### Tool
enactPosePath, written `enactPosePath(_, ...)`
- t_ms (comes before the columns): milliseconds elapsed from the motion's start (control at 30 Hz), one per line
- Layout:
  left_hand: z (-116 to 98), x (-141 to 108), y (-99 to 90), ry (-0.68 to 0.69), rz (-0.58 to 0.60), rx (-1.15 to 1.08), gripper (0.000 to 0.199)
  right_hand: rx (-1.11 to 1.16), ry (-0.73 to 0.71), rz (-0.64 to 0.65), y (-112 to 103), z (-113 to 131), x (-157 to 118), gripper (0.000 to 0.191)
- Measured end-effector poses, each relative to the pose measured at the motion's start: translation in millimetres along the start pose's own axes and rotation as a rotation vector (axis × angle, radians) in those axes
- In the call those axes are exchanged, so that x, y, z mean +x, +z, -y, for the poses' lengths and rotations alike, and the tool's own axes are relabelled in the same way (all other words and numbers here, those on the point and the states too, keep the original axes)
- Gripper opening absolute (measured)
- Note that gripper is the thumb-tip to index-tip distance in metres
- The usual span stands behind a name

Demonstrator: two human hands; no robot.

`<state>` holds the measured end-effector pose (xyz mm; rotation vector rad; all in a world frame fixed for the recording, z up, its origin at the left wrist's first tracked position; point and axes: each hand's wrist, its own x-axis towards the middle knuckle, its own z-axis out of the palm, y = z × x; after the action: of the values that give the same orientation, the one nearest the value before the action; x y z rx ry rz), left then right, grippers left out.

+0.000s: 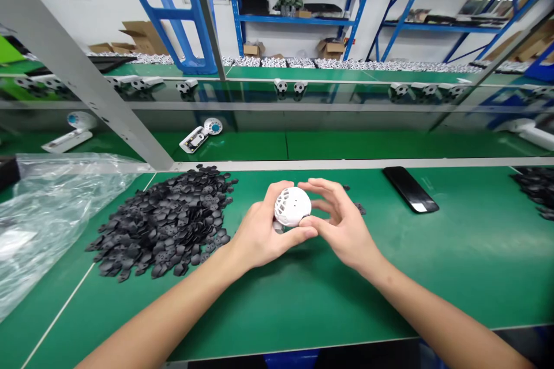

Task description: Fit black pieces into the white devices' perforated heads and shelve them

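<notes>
A white round housing [295, 206] with cut-out openings along its left side is held up over the green bench. My left hand [262, 230] is closed around its left and lower side. Curved about its right edge is my right hand [341, 222], its thumb tip at the lower right rim. A thin dark edge shows beside that thumb; I cannot make out what it is. Left of my hands lies a large pile of small black plastic pieces [168, 225]. A few stray black pieces [360, 208] lie behind my right hand.
A black phone-like slab [410, 189] lies to the right, with more black pieces [539, 187] beyond. At left is a clear plastic bag [64, 207]. Past the metal frame, an opened white device [201, 134] rests on a green conveyor belt [320, 145]. A slanted post [99, 69] rises at left.
</notes>
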<state>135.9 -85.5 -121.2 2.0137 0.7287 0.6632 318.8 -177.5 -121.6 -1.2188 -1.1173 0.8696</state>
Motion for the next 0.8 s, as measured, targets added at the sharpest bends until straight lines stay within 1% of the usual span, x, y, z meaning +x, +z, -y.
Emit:
enactPosePath(33,0,0,-0.1,0.005,0.004,0.005,0.083,0.022,0.036,0.027,-1,1,0,0.055)
enactPosePath(100,0,1,-0.7,0.01,0.021,0.014,0.083,0.063,0.103,0.065,-3,3,-1,0.052)
enactPosePath(167,-2,4,-1.9,-0.002,0.046,0.013,0.081,0.09,0.138,0.056,-3,3,-2,0.051)
enactPosePath(233,-3,8,-3.7,-0.024,0.076,-0.014,0.078,0.066,0.13,0.042,-4,4,0,0.052)
enactPosePath(267,-3,10,-4.8,-0.032,0.092,-0.032,0.077,0.035,0.113,0.039,-6,4,3,0.05)
enactPosePath(300,-3,12,-6.1,-0.035,0.112,-0.045,0.076,-0.006,0.094,0.05,-10,5,6,0.043)
enactPosePath(333,-3,14,-7.5,-0.036,0.133,-0.054,0.076,-0.048,0.077,0.071,-15,6,11,0.034)
enactPosePath(367,-3,15,-9.3,-0.038,0.148,-0.056,0.075,-0.086,0.063,0.088,-23,6,16,0.03)
enactPosePath(400,-2,15,-11.6,-0.042,0.144,-0.053,0.073,-0.128,0.053,0.107,-33,5,22,0.036)
enactPosePath(433,-1,15,-14.4,-0.043,0.126,-0.044,0.069,-0.165,0.053,0.111,-45,4,29,0.047)
enactPosePath(467,0,15,-17.7,-0.034,0.09,-0.032,0.064,-0.222,0.057,0.074,-59,1,35,0.051)
enactPosePath(500,2,15,-21.6,-0.011,0.037,-0.014,0.059,-0.333,0.057,0.034,-73,-4,41,0.05)
enactPosePath(567,5,13,-29.7,0.054,-0.084,0.03,0.052,-0.684,0.029,-0.013,-98,-15,51,0.04)
enactPosePath(600,6,11,-33.3,0.08,-0.137,0.044,0.052,-0.818,0.008,-0.011,-107,-21,54,0.034)
enactPosePath(667,8,7,-37.7,0.1,-0.224,0.033,0.054,-0.934,-0.012,0.038,-118,-32,59,0.026)
enactPosePath(700,8,5,-37.9,0.103,-0.246,0.017,0.057,-0.96,-0.022,0.064,-119,-36,60,0.025)
enactPosePath(800,6,-1,-31.8,0.14,-0.232,0.021,0.066,-1.022,-0.033,0.127,-116,-41,61,0.025)
